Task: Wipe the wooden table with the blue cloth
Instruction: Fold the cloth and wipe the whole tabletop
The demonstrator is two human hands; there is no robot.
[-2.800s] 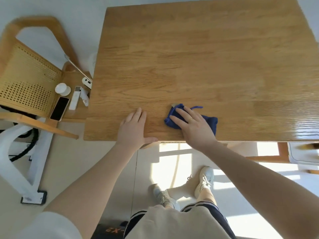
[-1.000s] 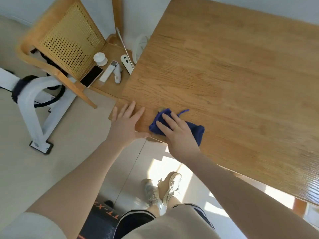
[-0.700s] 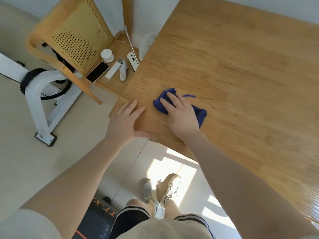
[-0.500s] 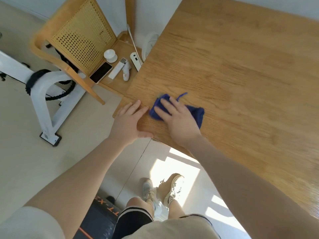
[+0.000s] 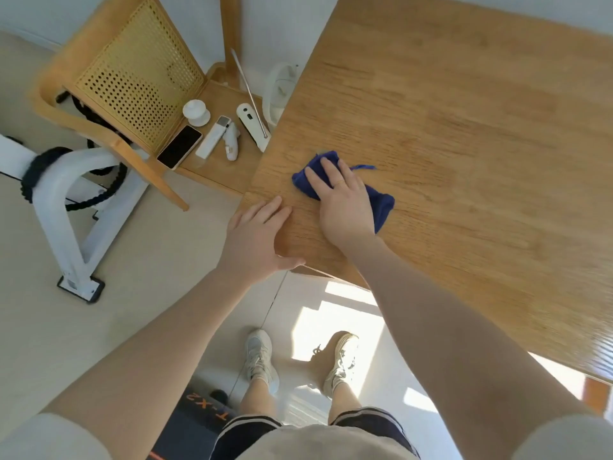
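hands: right point(image 5: 345, 200) flat on bunched, seemingly crumpled blue cloth point(image 5: 381, 205).

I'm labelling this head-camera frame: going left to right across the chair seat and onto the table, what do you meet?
Black phone → white lidded cup → white remote → left hand on the wooden table corner → blue cloth under the right hand.

1. The right hand point(image 5: 345, 204) lies flat on the blue cloth point(image 5: 381, 207), pressing it onto the wooden table point(image 5: 464, 127) near its corner
2. The left hand point(image 5: 257, 240) rests spread at the table's edge, beside a chair point(image 5: 132, 71)
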